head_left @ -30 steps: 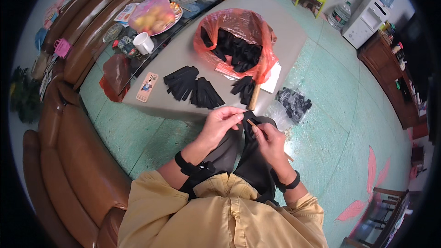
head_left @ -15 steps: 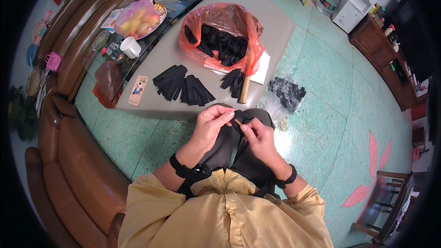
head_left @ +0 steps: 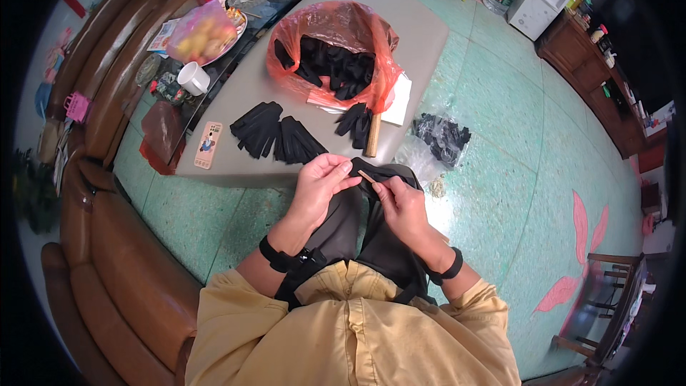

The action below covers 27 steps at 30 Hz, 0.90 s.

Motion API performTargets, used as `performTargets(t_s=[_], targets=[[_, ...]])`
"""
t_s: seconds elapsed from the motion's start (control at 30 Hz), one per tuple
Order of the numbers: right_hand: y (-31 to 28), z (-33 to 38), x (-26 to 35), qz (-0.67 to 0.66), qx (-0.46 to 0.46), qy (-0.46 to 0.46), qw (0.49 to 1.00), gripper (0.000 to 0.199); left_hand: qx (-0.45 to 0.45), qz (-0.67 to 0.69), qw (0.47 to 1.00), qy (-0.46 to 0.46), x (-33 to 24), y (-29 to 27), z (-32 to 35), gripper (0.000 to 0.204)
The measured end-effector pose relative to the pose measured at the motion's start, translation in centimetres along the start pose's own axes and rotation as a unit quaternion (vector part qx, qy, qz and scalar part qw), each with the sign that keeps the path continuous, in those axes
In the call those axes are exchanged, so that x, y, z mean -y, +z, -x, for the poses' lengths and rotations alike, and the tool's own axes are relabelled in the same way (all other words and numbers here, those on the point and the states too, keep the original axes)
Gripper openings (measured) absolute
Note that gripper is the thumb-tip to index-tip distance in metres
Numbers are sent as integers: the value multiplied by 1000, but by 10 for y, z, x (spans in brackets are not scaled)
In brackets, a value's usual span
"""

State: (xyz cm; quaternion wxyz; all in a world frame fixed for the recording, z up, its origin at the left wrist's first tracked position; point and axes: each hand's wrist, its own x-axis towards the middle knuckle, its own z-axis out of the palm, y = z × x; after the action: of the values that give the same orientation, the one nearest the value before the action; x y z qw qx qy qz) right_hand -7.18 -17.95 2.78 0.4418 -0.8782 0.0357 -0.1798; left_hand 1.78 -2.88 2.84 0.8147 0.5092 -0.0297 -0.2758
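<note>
now | grey table, green floor | both hands pinch thin stick

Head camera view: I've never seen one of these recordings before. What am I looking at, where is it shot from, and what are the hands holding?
This is a fisheye camera worn on a person's head, looking down, so straight edges bend near the rim. There is no machine: the two forearms entering from below are the wearer's own. The left hand pinches a piece of black fabric over the lap, and the right hand holds a small thin stick against it. Ahead stands a grey table with an orange plastic bag full of black pieces, flat black gloves, a white mug and a wooden stick. A brown sofa is on the left.
</note>
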Motion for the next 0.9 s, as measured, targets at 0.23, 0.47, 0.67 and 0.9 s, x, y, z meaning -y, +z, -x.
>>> performTargets(t_s=[0.23, 0.47, 0.67, 0.9], targets=[[6, 2, -2, 23, -23, -24, 999, 15, 13, -38, 999, -8, 1, -3, 3, 11], [9, 9, -6, -5, -69, 17, 997, 15, -45, -206, 967, 145, 30, 11, 10, 12], [12, 14, -9, -59, 13, 90, 994, 19, -74, -56, 995, 49, 30, 0, 4, 12], [21, 22, -8, 33, -18, -34, 999, 16, -45, -122, 991, 29, 35, -3, 6, 11]])
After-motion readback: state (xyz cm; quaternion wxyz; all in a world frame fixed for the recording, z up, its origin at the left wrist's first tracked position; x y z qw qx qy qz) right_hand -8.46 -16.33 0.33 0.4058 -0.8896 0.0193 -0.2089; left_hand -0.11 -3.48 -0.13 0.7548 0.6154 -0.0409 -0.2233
